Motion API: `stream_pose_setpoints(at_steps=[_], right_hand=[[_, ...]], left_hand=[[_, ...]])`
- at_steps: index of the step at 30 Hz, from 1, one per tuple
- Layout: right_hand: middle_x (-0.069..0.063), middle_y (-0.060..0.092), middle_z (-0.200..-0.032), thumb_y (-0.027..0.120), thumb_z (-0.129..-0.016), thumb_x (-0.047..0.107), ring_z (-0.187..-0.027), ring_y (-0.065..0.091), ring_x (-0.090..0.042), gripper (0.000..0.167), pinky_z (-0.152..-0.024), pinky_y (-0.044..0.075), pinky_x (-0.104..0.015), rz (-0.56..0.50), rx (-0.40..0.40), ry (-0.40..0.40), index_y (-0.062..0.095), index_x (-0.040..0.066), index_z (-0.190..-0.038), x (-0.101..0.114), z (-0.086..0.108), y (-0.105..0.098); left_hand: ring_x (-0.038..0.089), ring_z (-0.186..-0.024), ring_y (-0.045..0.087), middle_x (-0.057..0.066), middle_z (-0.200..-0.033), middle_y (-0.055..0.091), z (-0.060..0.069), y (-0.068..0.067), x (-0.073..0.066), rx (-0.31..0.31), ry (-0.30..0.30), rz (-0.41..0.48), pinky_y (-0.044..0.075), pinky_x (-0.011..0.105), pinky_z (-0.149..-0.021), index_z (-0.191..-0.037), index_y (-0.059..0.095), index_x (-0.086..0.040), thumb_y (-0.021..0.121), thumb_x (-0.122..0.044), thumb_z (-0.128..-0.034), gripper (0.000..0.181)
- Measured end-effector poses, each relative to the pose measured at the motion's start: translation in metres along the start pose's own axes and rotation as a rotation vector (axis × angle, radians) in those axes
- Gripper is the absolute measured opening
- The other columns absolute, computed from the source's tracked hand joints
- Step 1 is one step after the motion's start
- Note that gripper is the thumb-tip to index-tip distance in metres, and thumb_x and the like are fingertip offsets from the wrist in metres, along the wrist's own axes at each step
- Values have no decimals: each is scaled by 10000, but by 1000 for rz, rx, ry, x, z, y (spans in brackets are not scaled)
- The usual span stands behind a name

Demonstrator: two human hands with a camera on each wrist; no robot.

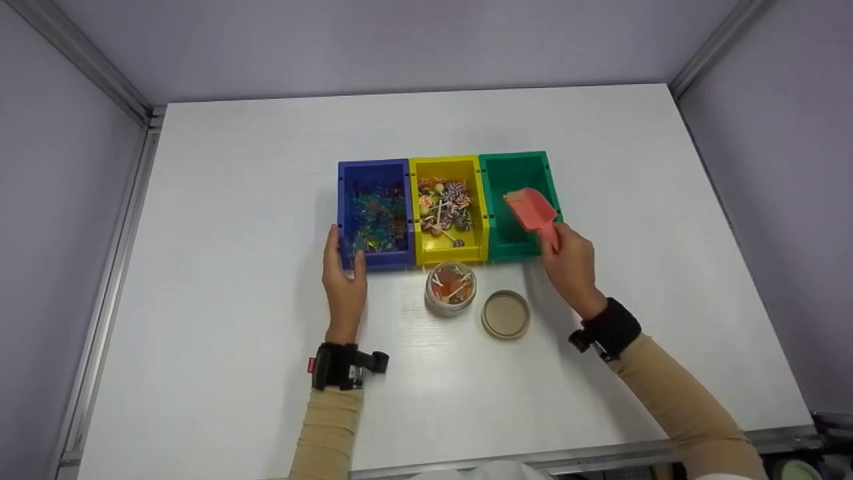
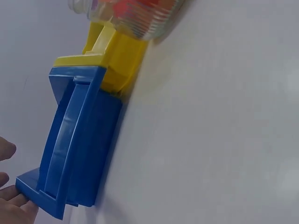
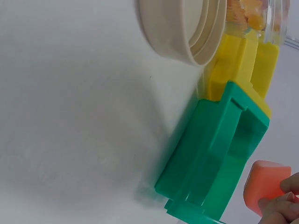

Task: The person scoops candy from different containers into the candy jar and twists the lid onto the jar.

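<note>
My right hand (image 1: 572,263) grips the handle of a pink scoop (image 1: 532,211), holding its blade over the green bin (image 1: 503,252). A small tan patch shows at the blade's tip; what it is I cannot tell. At the blue bin (image 1: 373,262), my left hand (image 1: 345,283) lies along the left front corner, fingers against the outer side and thumb near the front rim. In the left wrist view those fingers (image 2: 18,198) touch the bin's corner. Wrapped clear and coloured pieces lie in the blue bin. Lollipops (image 1: 453,200) fill part of the yellow bin (image 1: 450,255) between the other two.
In front of the yellow bin stands a glass jar (image 1: 450,308) with orange and red sweets and white sticks inside. A beige round lid (image 1: 506,315) lies on the white table (image 1: 233,300) to its right. Pale walls (image 1: 413,47) border the back and sides.
</note>
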State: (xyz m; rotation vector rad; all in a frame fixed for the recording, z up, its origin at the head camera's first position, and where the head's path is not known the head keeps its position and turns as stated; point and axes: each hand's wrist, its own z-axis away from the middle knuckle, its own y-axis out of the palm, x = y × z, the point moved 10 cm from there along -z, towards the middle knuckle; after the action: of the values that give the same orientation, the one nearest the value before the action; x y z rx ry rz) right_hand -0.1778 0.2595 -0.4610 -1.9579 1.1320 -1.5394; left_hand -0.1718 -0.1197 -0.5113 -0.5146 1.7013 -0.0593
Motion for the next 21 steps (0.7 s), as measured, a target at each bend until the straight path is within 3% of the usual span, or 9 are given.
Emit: stream_pose_setpoints(at_steps=[6, 10, 16, 21], right_hand=[[-195, 576, -662, 641, -921, 121, -591, 467, -222, 233, -554, 327, -232, -8, -19, -53, 651, -105, -975, 14, 7, -5], [-200, 584, -658, 655, -910, 115, -580, 464, -219, 228, -546, 343, -251, 0, -28, -92, 651, -105, -965, 23, 12, -8], [-189, 596, -667, 668, -902, 118, -587, 465, -197, 234, -546, 370, -253, 2, -6, -120, 653, -103, -976, 31, 19, -11], [-165, 586, -655, 683, -891, 114, -582, 443, -166, 218, -547, 357, -218, -12, 24, -172, 659, -88, -969, 39, 26, -11]], left_hand=[[325, -1495, 240, 186, -1593, 252, 11, 4, -16, -14, 54, -37, 250, 454, -1231, -1489, 297, 10, 527, -99, -983, 567], [338, -1491, 243, 194, -1589, 252, 19, 10, -25, 17, 77, -57, 277, 467, -1215, -1472, 325, 23, 533, -98, -980, 548], [331, -1468, 299, 192, -1555, 334, 30, 31, -32, 125, 87, 3, 284, 457, -1217, -1464, 342, 20, 563, -91, -964, 558], [313, -1449, 344, 165, -1522, 401, 43, 54, -34, 253, 74, 78, 292, 460, -1217, -1466, 367, -28, 596, -112, -950, 570]])
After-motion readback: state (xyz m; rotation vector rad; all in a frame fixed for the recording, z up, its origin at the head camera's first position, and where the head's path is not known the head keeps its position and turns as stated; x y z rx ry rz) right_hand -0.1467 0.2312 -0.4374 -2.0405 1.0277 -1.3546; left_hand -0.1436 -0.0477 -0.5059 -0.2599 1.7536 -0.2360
